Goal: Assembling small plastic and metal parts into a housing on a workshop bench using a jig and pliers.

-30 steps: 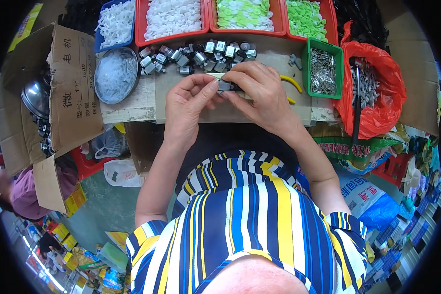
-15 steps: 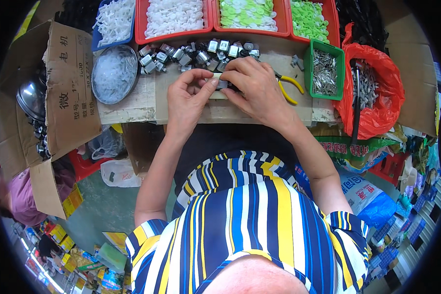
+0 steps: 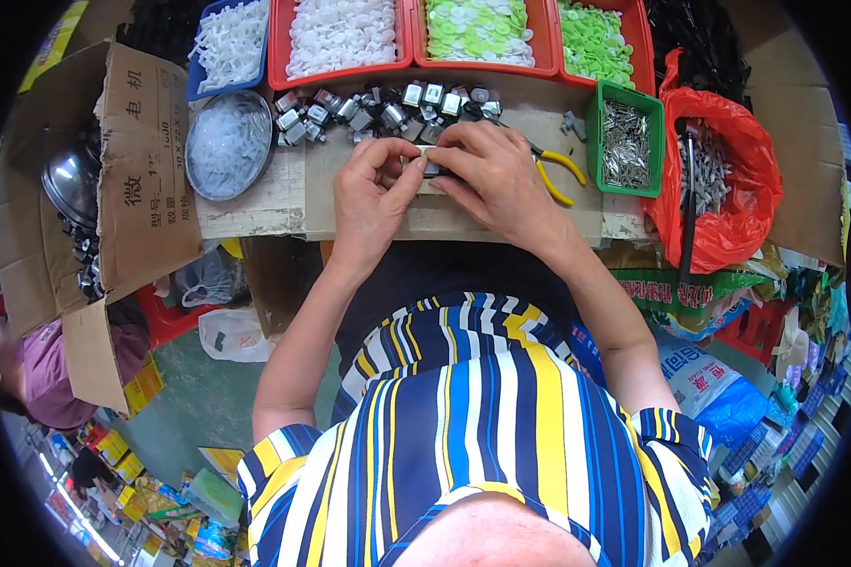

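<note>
Near the front of the work table, my two hands meet over a small silver motor (image 3: 432, 170). My right hand (image 3: 501, 180) has its fingers closed round the motor, which they partly cover. Thumb and forefinger of my left hand (image 3: 376, 194) are pinched at the motor's left end; whatever lies between them is too small to make out. A pale piece (image 3: 424, 149) shows between the fingertips. Yellow-handled pliers (image 3: 563, 175) lie just right of my right hand. Behind my hands spreads a row of similar silver motors (image 3: 359, 115).
Red trays hold white parts (image 3: 340, 38) and green parts (image 3: 591, 42). A blue tray (image 3: 229, 42) and a round dish (image 3: 227, 146) stand left. At right are a green bin of metal pins (image 3: 626, 142) and a red bag (image 3: 761, 180). A cardboard box (image 3: 147, 180) borders the left side.
My left hand has shifted slightly right and its fingers have drawn in closer to the motor. The right hand stays almost in place, still on the motor.
</note>
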### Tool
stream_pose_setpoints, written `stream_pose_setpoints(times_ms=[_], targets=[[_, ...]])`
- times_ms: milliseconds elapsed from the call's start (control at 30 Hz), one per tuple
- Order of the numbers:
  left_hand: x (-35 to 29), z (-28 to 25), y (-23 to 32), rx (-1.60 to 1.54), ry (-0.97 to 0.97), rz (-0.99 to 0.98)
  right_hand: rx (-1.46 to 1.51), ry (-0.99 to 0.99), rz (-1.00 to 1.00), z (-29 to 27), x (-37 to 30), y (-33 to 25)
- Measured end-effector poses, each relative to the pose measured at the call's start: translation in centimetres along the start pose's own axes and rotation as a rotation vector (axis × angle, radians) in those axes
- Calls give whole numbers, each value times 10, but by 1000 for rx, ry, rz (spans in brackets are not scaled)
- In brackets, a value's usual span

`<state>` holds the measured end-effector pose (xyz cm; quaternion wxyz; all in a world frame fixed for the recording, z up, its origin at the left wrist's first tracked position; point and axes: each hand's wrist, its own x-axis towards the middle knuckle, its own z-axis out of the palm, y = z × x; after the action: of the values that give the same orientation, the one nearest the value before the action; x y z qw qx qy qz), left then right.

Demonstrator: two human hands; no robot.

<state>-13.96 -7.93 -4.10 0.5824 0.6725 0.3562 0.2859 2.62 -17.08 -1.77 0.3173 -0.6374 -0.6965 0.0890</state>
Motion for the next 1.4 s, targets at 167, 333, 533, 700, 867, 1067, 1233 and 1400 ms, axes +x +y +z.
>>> stream_pose_setpoints(times_ms=[167, 333, 533, 700, 867, 1067, 1233, 1400], targets=[[0, -6, 3, 104, -29, 23, -122, 162, 53, -38, -22, 8], [23, -29, 25, 238, 20, 185, -336, 308, 298, -95, -65, 44], [101, -55, 37, 769, 45, 526, -440, 133, 433, -101, -84, 67], [153, -49, 28, 985, -106, 495, -349, 150, 541, -102, -75, 62], [176, -48, 18, 992, -160, 441, -273, 203, 593, -103, -73, 66], [163, -50, 33, 856, -91, 403, -207, 341, 556, -108, -78, 63], [121, -42, 58, 314, -119, 170, -39, 421, 428, -98, -58, 40], [62, -16, 52, -552, -288, -264, 203, 324, 154, -69, -16, 8]])
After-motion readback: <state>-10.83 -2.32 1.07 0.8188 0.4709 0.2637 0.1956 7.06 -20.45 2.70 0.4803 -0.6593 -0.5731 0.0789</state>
